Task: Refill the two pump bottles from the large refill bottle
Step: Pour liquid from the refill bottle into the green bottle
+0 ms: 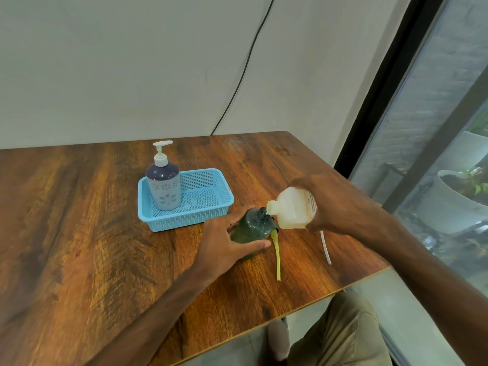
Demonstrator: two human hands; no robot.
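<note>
**Pour Position: Edges and Clearances**

Holds green pump bottle (253, 226) upright on bench (100, 233) in left grip (224, 239), with thumb in front and fingers behind, wrapped round the body; neck open. Holds refill bottle (290, 211) in right grip (336, 204), closed round the base end. Tilted neck-down toward the left, with mouth touching the open neck. Flow not discernible.

Yellow dip tube (277, 257) flat on bench, just right of green pump bottle, free end pointing to the near edge. White tube (325, 248) flat further right, near the right bench edge, upper end hidden under right grip.

Blue pump bottle (163, 186), pump fitted, upright in the left end of light-blue mesh basket (184, 225). Basket front-right corner near left grip fingertips; contact not discernible. Open bench surface left of basket and along the near edge.

Wall directly behind the far edge, black cable (245, 67) running down it. Window (435, 128) close beside the right edge.
</note>
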